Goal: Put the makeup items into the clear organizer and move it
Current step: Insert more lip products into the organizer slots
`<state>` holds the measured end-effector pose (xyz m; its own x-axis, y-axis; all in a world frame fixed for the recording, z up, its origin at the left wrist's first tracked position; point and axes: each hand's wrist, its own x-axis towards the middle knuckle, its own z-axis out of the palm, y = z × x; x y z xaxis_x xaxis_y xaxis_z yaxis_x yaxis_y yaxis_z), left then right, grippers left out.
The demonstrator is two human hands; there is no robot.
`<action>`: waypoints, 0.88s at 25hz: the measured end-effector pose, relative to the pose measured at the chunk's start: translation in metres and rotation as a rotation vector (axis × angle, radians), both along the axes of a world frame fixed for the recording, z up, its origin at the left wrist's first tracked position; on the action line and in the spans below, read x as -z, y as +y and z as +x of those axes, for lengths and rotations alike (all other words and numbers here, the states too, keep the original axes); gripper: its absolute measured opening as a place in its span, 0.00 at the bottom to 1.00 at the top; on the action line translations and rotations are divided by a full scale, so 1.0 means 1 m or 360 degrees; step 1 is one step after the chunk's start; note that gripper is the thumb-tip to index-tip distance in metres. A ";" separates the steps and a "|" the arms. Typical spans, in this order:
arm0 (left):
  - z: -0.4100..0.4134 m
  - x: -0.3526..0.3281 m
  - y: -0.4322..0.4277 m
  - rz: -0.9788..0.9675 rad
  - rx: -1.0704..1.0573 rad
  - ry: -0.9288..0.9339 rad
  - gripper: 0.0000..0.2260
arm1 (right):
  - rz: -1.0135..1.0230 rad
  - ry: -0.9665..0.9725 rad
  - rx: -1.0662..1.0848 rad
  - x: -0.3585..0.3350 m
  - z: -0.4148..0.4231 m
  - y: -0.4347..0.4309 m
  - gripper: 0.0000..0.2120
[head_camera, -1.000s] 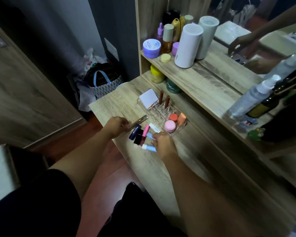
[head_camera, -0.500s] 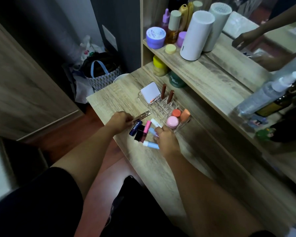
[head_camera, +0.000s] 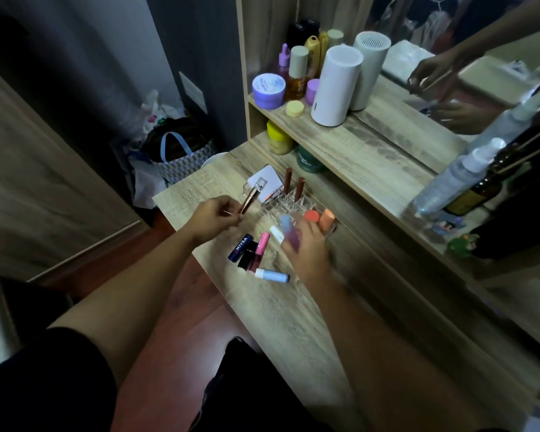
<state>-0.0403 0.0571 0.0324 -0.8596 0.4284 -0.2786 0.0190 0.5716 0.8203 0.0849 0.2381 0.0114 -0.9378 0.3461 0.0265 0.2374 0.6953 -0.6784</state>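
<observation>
1. Clear organizer (head_camera: 289, 202) sits on the surface (head_camera: 281, 313), near its far edge under the shelf; two brown lipsticks (head_camera: 293, 183) stand in its slots.
2. My left hand (head_camera: 211, 218), fingers pinched on a rose-gold tube (head_camera: 250, 199), holds it above the organizer's near-left corner.
3. My right hand (head_camera: 306, 247) is blurred; fingers seem closed around a pale blue tube (head_camera: 286, 224), not certain.
4. Loose on the surface: NIVEA stick (head_camera: 240, 247), pink tube (head_camera: 262, 244), white-blue tube (head_camera: 272, 275).
5. Risk: two hands crowding the organizer could knock the standing lipsticks or miss a slot; round tubes may roll off the near edge.
</observation>
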 end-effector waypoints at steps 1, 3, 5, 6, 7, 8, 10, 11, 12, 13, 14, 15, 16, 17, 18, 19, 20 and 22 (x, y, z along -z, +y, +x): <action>-0.001 -0.006 0.005 0.0170 -0.0043 -0.0117 0.10 | -0.0067 0.0107 0.0109 -0.007 -0.005 0.005 0.25; -0.005 -0.014 0.016 0.0340 -0.0046 -0.0221 0.17 | -0.0242 0.0283 0.0264 -0.022 -0.016 0.019 0.24; -0.010 -0.017 0.027 0.0383 -0.0022 -0.0209 0.17 | -0.0327 0.0376 0.0369 -0.032 -0.023 0.032 0.20; -0.013 -0.017 0.033 0.0393 -0.0035 -0.0188 0.15 | -0.0318 0.0389 0.0419 -0.034 -0.026 0.037 0.17; -0.016 -0.016 0.038 0.0402 -0.0067 -0.0162 0.13 | -0.0311 0.0393 0.0458 -0.035 -0.029 0.042 0.15; -0.019 -0.014 0.043 0.0411 -0.0112 -0.0133 0.10 | -0.0322 0.0394 0.0485 -0.034 -0.032 0.044 0.13; -0.023 -0.010 0.050 0.0387 -0.0192 -0.0047 0.08 | -0.0376 0.0374 0.0544 -0.030 -0.038 0.047 0.13; -0.026 -0.007 0.053 0.0351 -0.0204 0.0004 0.08 | -0.0401 0.0355 0.0575 -0.029 -0.040 0.048 0.13; -0.028 -0.005 0.056 0.0319 -0.0201 0.0040 0.10 | -0.0417 0.0336 0.0589 -0.028 -0.042 0.048 0.13; -0.030 -0.003 0.058 0.0298 -0.0198 0.0060 0.10 | -0.0415 0.0321 0.0592 -0.027 -0.043 0.049 0.13; -0.032 0.000 0.060 0.0277 -0.0197 0.0073 0.11 | -0.0395 0.0305 0.0590 -0.026 -0.044 0.049 0.13; -0.034 0.002 0.063 0.0240 -0.0197 0.0097 0.11 | -0.0367 0.0284 0.0583 -0.026 -0.044 0.049 0.12; -0.036 0.004 0.065 0.0185 -0.0188 0.0131 0.12 | -0.0340 0.0262 0.0571 -0.025 -0.045 0.050 0.12; -0.037 0.006 0.068 0.0127 -0.0168 0.0164 0.12 | -0.0318 0.0243 0.0561 -0.024 -0.046 0.050 0.12; -0.037 0.008 0.070 0.0082 -0.0141 0.0193 0.12 | -0.0298 0.0227 0.0551 -0.024 -0.047 0.051 0.11; -0.038 0.009 0.072 0.0051 -0.0113 0.0214 0.11 | -0.0281 0.0215 0.0543 -0.024 -0.048 0.051 0.11; -0.038 0.010 0.074 0.0027 -0.0086 0.0227 0.11 | -0.0266 0.0205 0.0531 -0.024 -0.050 0.051 0.11; -0.039 0.011 0.076 -0.0038 -0.0026 0.0256 0.11 | -0.0241 0.0190 0.0493 -0.025 -0.053 0.051 0.12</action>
